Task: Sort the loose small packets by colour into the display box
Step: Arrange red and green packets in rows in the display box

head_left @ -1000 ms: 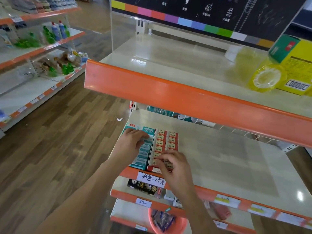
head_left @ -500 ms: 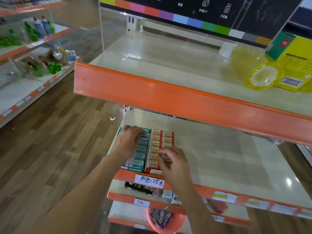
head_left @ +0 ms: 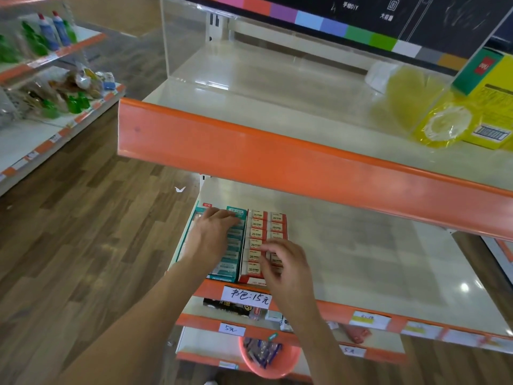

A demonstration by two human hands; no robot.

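Right hand (head_left: 286, 269): fingers curled, hovering over near red packets (head_left: 266, 237); grasp unclear.
Left hand (head_left: 215, 236): fingers flat on teal packets (head_left: 232, 252).
Rows: ran near-to-far.

"2B" on red packets (head_left: 256, 233), handwritten "书包:15元" shelf-edge label (head_left: 248, 296), "5元" tag (head_left: 231, 329) on the shelf below

On the middle shelf (head_left: 361, 259) the left hand (head_left: 213, 234) rested flat on the teal packets (head_left: 231, 254) in the display box (head_left: 191, 226). The right hand (head_left: 288, 268), fingers curled, seemed to pinch a red packet (head_left: 256, 245) just right of them.
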